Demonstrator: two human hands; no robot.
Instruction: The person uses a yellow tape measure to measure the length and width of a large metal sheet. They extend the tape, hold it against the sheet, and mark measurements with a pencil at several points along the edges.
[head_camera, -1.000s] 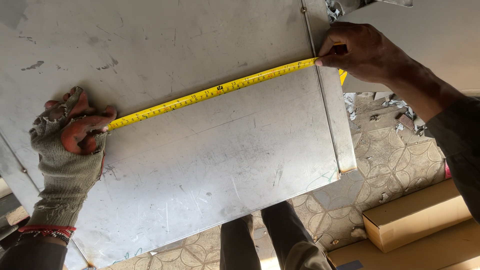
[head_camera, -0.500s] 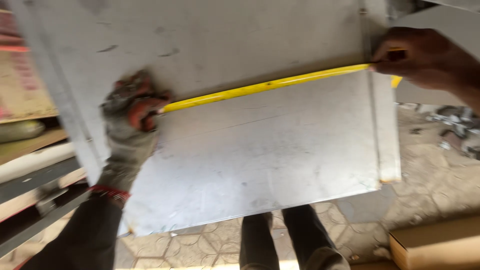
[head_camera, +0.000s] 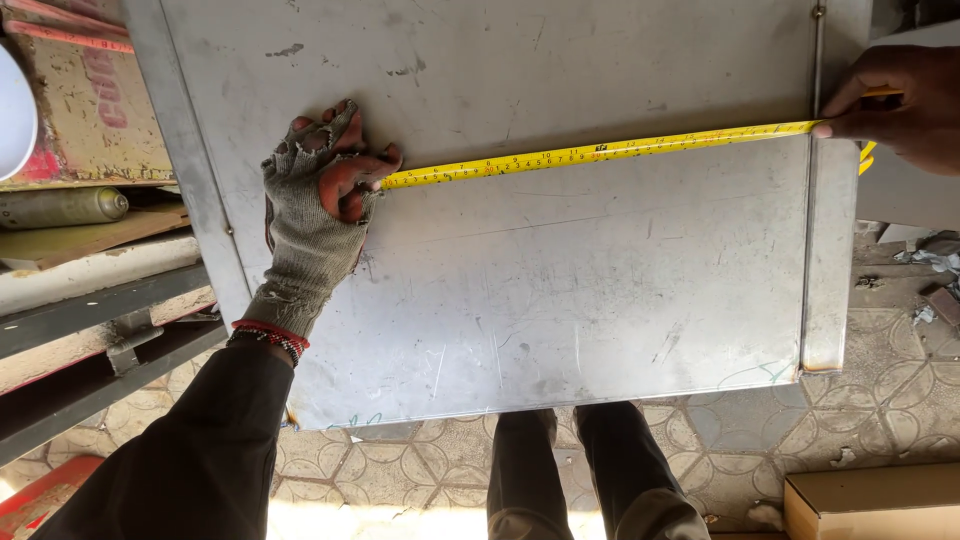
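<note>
Since half a second ago the view has swung rightward, so the gloved left hand (head_camera: 318, 195) is now sitting left of centre and the clutter at the left edge is showing more fully; the yellow tape measure (head_camera: 600, 153) is still stretching across the metal sheet (head_camera: 560, 300).

The sheet is lying flat, grey and scuffed, with a folded strip running along its right side. Below it a patterned tile floor (head_camera: 400, 470) is showing, with the person's dark trousers (head_camera: 580, 470) standing at the near edge. To the left, a grey cylinder (head_camera: 60, 207) is resting among worn boards and dark steel bars, and a cardboard box (head_camera: 870, 500) is sitting at the lower right.

The left hand, in a frayed knit glove with bare fingertips, is lying palm down on the sheet, its thumb and forefinger pressing the tape's end flat. The bare right hand (head_camera: 895, 100) is curling closed around the tape at the sheet's right fold, fingertip pinning the blade there.
</note>
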